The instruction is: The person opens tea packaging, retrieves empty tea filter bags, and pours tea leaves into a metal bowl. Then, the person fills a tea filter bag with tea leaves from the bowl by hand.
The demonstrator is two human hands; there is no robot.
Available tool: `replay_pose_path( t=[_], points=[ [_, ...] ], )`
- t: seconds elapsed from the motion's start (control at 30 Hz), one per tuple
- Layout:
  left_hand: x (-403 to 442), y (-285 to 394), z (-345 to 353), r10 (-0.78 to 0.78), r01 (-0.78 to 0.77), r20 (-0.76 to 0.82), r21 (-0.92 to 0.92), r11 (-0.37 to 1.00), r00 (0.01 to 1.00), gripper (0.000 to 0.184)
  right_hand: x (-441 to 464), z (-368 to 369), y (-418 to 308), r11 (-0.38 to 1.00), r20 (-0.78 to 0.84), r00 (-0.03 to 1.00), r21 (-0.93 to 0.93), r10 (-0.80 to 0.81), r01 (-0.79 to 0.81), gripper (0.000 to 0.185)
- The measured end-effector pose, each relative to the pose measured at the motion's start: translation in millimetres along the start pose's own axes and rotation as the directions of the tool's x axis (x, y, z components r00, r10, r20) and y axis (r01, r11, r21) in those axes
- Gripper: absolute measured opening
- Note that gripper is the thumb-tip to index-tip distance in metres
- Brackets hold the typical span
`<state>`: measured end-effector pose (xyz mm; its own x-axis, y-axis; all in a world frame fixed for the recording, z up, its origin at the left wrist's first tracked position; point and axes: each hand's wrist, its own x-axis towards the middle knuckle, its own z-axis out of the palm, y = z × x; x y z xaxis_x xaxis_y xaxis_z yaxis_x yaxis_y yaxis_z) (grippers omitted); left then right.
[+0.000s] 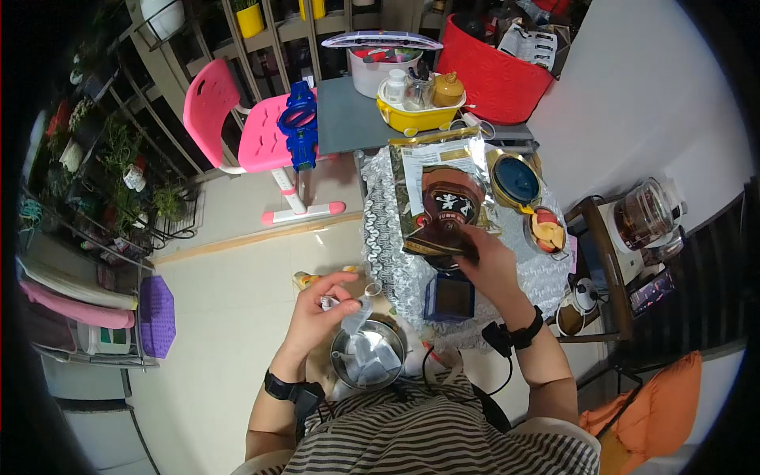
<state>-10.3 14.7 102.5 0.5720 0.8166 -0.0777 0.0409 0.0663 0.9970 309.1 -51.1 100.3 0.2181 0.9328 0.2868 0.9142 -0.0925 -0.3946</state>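
My left hand (321,311) pinches a small translucent white bag (358,317) above a metal bowl (342,358), which holds several pale bags (375,362). My right hand (489,265) is at the lower edge of a dark brown and gold packet (450,198) with a label, lying on the silvery patterned tablecloth; its fingertips are partly hidden, and I cannot make out whether they grip anything. Below that packet stands a dark blue square box (450,298).
Right of the packet are a round blue-lined container (516,178) and a bowl of cut fruit (546,230). Behind stand a yellow tray (419,119) with jars, a red basket (495,71) and a pink chair (265,131). A glass jug (643,215) stands far right.
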Motion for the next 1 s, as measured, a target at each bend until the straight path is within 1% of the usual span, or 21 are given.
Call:
replay_pose_path(
  t=[0.07,0.1,0.17,0.2,0.23,0.27,0.3,0.37,0.43,0.47,0.53,0.57,0.63,0.7,0.73,0.8,0.83,0.87,0.93,0.97,1.0],
  points=[
    [7,4,7,0.035,-0.035,0.020,0.026,0.999,0.999,0.042,5,-4,11,0.985,-0.118,0.992,0.174,0.035,-0.014,0.035],
    [11,5,10,0.054,-0.055,0.038,0.041,0.998,0.998,0.042,8,-9,15,0.984,-0.119,0.992,0.175,0.037,-0.016,0.035],
    [22,7,15,0.072,-0.075,0.058,0.059,0.995,0.996,0.042,18,-21,25,0.991,-0.363,0.930,0.131,0.050,-0.002,0.025],
    [30,7,19,0.085,-0.094,0.072,0.125,0.988,0.994,0.042,24,-25,35,0.991,-0.366,0.929,0.133,0.053,-0.004,0.025],
    [39,6,22,0.099,-0.114,0.087,0.189,0.975,0.991,0.042,29,-28,46,0.982,-0.436,0.896,0.190,0.086,-0.002,0.021],
    [52,1,25,0.100,-0.116,0.088,0.192,0.975,0.991,0.042,31,-32,56,0.969,-0.501,0.857,0.247,0.122,0.006,0.018],
    [68,-8,27,0.120,-0.143,0.118,0.216,0.966,0.986,0.042,30,-38,61,0.969,-0.504,0.855,0.248,0.121,0.009,0.018],
    [102,-25,32,0.144,-0.176,0.146,0.244,0.954,0.979,0.042,30,-52,67,0.858,-0.438,0.845,0.512,0.307,-0.047,0.015],
    [133,-36,40,-0.004,-0.075,0.229,0.333,0.940,0.973,0.045,26,-59,73,0.829,-0.448,0.832,0.558,0.326,-0.024,0.015],
    [146,-38,46,0.002,-0.081,0.229,0.334,0.939,0.973,0.045,21,-62,77,0.799,-0.454,0.821,0.601,0.347,-0.006,0.015],
    [167,-42,56,0.058,-0.260,0.365,0.534,0.805,0.929,0.048,11,-66,80,0.801,-0.467,0.807,0.599,0.362,-0.013,0.014],
    [184,-62,59,0.103,-0.330,0.418,0.517,0.790,0.902,0.049,5,-69,79,0.784,-0.451,0.805,0.620,0.386,-0.029,0.014],
    [193,-63,70,0.121,-0.370,0.454,0.513,0.774,0.883,0.050,-7,-79,72,0.760,-0.414,0.798,0.644,0.437,-0.082,0.014],
    [197,-64,82,0.171,-0.438,0.493,0.501,0.746,0.853,0.050,-18,-85,75,0.735,-0.417,0.793,0.676,0.444,-0.056,0.014],
    [198,-63,86,0.165,-0.437,0.498,0.498,0.749,0.851,0.050,-22,-89,77,0.709,-0.418,0.791,0.705,0.447,-0.028,0.013],
    [194,-58,92,0.076,-0.382,0.594,0.409,0.829,0.801,0.049,-28,-96,77,0.711,-0.427,0.772,0.702,0.471,-0.045,0.012],
    [194,-60,94,0.052,-0.410,0.623,0.447,0.795,0.781,0.048,-31,-100,77,0.704,-0.435,0.763,0.710,0.478,-0.036,0.011],
    [191,-59,96,0.044,-0.404,0.627,0.445,0.799,0.778,0.048,-33,-101,78,0.697,-0.442,0.756,0.717,0.482,-0.025,0.010],
    [190,-55,96,0.077,-0.504,0.684,0.452,0.736,0.725,0.049,-36,-102,80,0.712,-0.454,0.758,0.701,0.467,-0.019,0.009],
    [195,-62,95,0.164,-0.570,0.681,0.429,0.701,0.714,0.047,-36,-102,79,0.720,-0.457,0.754,0.693,0.472,-0.031,0.008],
    [194,-58,97,0.162,-0.569,0.682,0.429,0.702,0.713,0.047,-36,-102,78,0.728,-0.459,0.750,0.684,0.476,-0.043,0.008]
  ],
)
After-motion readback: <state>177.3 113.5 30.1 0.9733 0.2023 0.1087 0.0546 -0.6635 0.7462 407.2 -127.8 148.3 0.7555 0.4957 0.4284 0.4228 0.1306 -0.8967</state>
